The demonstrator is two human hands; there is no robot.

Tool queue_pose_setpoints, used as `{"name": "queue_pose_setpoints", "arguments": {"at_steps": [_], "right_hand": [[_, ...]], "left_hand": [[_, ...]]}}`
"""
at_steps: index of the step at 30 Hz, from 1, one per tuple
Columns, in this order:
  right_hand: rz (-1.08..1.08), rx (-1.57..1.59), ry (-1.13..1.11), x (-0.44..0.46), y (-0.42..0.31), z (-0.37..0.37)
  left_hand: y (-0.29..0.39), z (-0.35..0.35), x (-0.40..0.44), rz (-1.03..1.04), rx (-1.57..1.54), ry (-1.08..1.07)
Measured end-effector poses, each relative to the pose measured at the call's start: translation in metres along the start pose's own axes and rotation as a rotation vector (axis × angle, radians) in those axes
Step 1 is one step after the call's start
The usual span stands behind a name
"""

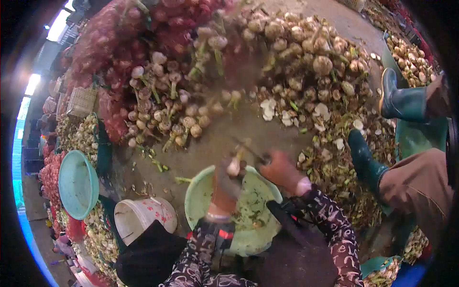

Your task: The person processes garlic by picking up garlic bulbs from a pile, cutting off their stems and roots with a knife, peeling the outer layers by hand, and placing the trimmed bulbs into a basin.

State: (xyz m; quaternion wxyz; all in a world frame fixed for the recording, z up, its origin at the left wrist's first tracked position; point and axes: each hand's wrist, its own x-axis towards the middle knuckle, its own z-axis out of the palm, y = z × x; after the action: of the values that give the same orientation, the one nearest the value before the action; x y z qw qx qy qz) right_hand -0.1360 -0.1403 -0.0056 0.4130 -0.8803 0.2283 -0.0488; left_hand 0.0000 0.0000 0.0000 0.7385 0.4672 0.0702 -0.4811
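My left hand (pixel 226 185) is closed around a garlic bulb (pixel 234 167), its stem end pointing up, above a pale green basin (pixel 195 191). My right hand (pixel 281 171) grips a knife (pixel 250 151), blurred by motion, whose dark blade reaches left close to the garlic's stem. Green and brown scraps lie in the basin below both hands. Farther ahead, a heap of garlic bulbs (pixel 165 112) with stems and roots spreads over the floor.
On the left are a white bucket (pixel 167 214) lying tilted and a turquoise basin (pixel 79 184). Red mesh sacks (pixel 103 52) of garlic stand at the back left. Another person's green boots (pixel 406 103) are at the right, beside piled trimmings (pixel 334 177).
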Motion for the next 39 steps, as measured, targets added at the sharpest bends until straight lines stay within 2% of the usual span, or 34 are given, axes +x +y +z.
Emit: {"name": "queue_pose_setpoints", "arguments": {"at_steps": [1,2,3,4,5,6,8,10,12,13,16,18,19,20,21,22,23,25,26,28,29,31,34,37,39], "right_hand": [[-0.148,-0.476,-0.236,0.000,0.025,0.017],[0.134,-0.141,0.013,-0.013,0.036,0.030],[0.489,0.192,0.160,-0.058,0.021,0.029],[0.444,0.195,0.145,-0.045,0.042,0.024],[0.578,0.210,0.088,-0.051,0.054,0.028],[0.708,0.208,0.056,-0.051,0.060,0.028],[0.663,0.171,0.082,-0.045,0.063,0.021],[0.707,0.219,0.097,-0.052,0.060,0.030],[0.736,0.172,0.081,-0.052,0.061,0.040],[0.759,0.126,0.064,-0.052,0.063,0.043],[0.740,0.041,0.025,-0.053,0.061,0.043],[0.709,0.140,0.046,-0.057,0.056,0.039],[0.660,0.233,0.075,-0.054,0.055,0.034],[0.668,0.241,0.084,-0.051,0.052,0.031],[0.553,0.150,0.155,-0.049,0.049,0.028],[0.439,0.057,0.219,-0.048,0.045,0.025],[0.452,0.058,0.218,-0.045,0.038,0.020],[0.326,0.206,0.307,-0.027,0.016,0.009],[0.328,0.205,0.312,-0.020,0.000,-0.001],[0.208,0.123,0.254,-0.011,-0.033,-0.020],[0.215,0.124,0.260,-0.009,-0.041,-0.025],[0.133,0.020,0.126,-0.009,-0.049,-0.029],[0.108,-0.016,0.166,-0.011,-0.045,-0.021],[0.078,-0.017,0.195,-0.016,-0.025,-0.010],[0.079,0.004,0.195,-0.020,-0.011,-0.002]], "left_hand": [[0.009,0.005,-0.007,0.036,0.204,-0.146],[0.023,0.012,-0.019,0.028,0.280,-0.188],[0.035,0.016,-0.029,0.024,0.355,-0.231],[0.060,0.016,-0.015,-0.058,0.662,-0.622],[0.079,0.010,-0.011,-0.219,0.969,-1.013],[0.092,0.010,0.000,-0.138,1.257,-0.911],[0.092,-0.019,0.050,0.407,1.762,-0.349],[0.087,-0.072,0.127,0.916,1.945,0.130],[0.111,-0.071,0.162,0.561,2.308,0.081],[0.108,-0.087,0.187,0.518,2.373,0.134],[0.107,-0.090,0.206,0.535,2.384,0.051],[0.106,-0.094,0.198,0.750,2.412,-0.021],[0.103,-0.093,0.194,0.755,2.413,-0.032],[0.099,-0.091,0.185,0.703,2.084,-0.124],[0.094,-0.091,0.179,0.633,1.752,-0.205],[0.087,-0.089,0.175,0.558,1.406,-0.379],[0.082,-0.090,0.163,0.547,1.405,-0.387],[0.082,-0.042,0.107,0.038,0.691,-0.383],[0.073,-0.038,0.094,0.046,0.604,-0.438],[0.065,-0.008,0.061,0.075,0.611,-0.500],[0.059,0.005,0.051,0.109,0.611,-0.557],[0.045,0.008,0.046,0.049,0.540,-0.443],[0.042,0.006,0.020,0.254,0.891,-0.488],[0.030,0.013,0.003,0.058,0.774,-0.318],[0.023,0.017,0.000,0.127,0.951,-0.253]]}}
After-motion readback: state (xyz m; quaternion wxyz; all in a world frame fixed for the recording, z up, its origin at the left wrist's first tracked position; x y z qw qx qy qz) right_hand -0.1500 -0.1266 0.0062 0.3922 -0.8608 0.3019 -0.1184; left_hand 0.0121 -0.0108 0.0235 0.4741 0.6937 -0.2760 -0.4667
